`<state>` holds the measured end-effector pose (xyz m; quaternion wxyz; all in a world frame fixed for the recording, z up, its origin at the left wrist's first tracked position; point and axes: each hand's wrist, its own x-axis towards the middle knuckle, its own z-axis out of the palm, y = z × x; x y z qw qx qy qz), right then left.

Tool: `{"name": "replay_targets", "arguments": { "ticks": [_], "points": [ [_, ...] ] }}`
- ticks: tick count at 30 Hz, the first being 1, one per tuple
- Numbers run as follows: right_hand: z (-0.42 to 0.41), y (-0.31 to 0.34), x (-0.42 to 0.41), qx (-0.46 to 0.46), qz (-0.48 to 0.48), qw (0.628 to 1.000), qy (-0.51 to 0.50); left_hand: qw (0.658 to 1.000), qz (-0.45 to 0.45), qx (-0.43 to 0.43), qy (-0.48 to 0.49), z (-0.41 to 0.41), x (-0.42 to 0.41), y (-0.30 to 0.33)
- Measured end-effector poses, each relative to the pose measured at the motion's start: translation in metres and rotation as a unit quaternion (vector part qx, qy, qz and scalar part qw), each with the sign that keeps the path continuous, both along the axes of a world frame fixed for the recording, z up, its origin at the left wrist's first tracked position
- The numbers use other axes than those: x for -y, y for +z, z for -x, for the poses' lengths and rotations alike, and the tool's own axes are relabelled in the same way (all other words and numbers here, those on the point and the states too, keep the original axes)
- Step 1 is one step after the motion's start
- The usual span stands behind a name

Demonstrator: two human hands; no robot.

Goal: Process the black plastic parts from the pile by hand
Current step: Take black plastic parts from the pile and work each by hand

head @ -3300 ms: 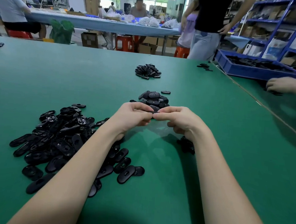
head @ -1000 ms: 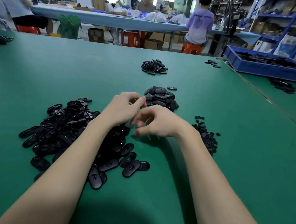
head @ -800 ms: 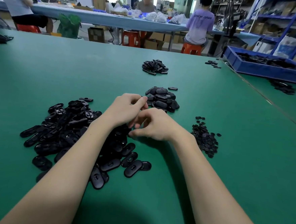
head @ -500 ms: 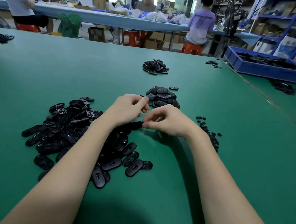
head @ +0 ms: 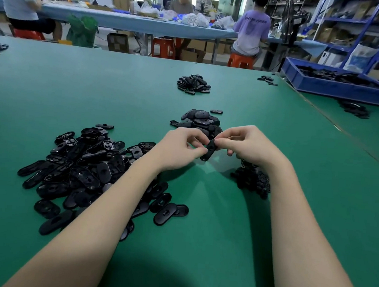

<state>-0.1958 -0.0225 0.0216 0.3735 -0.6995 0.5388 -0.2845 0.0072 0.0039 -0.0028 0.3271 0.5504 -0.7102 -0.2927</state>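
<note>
Your two bare hands meet above a green table point(head: 199, 245), and between them you hold one black oval part point(head: 209, 151), tilted on end, lifted clear of the surface. Your left hand point(head: 179, 150) curls its fingers and pinches the lower left edge of that part; your right hand point(head: 249, 146) curls too, with thumb and forefinger pinching its upper right edge. Left of the held part, partly under your left forearm, lies the big pile point(head: 88, 172) of the same black oval pieces, spread loosely. Just beyond the held part sits a smaller heap point(head: 199, 120) of ovals. Right of it, partly hidden by your right wrist, is a patch of small black scraps point(head: 252, 181). Farther beyond the held part lies another small heap point(head: 193, 84), and far off to its right stands a blue tray point(head: 336, 88) holding dark pieces.
</note>
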Motion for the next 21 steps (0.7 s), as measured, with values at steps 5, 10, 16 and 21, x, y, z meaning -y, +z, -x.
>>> {"name": "replay_targets", "arguments": {
  "ticks": [5,10,16,21],
  "points": [
    [0.0008,0.0004,-0.0007,-0.001,0.008,1.0,0.001,0.994,-0.066,-0.087,-0.011,0.0021,-0.0023,0.0019],
    [-0.001,-0.0031,-0.003,0.034,-0.009,0.999,0.008,0.946,-0.186,-0.261,-0.043,0.0037,-0.0077,0.0065],
    [-0.001,-0.0054,-0.0023,0.064,-0.037,0.997,-0.002,0.933,-0.21,-0.29,-0.038,-0.0014,-0.0062,0.0059],
    [-0.0042,-0.0047,-0.004,0.057,-0.06,0.996,0.008,0.953,-0.169,-0.251,-0.034,-0.0001,-0.0071,0.0048]
  ]
}}
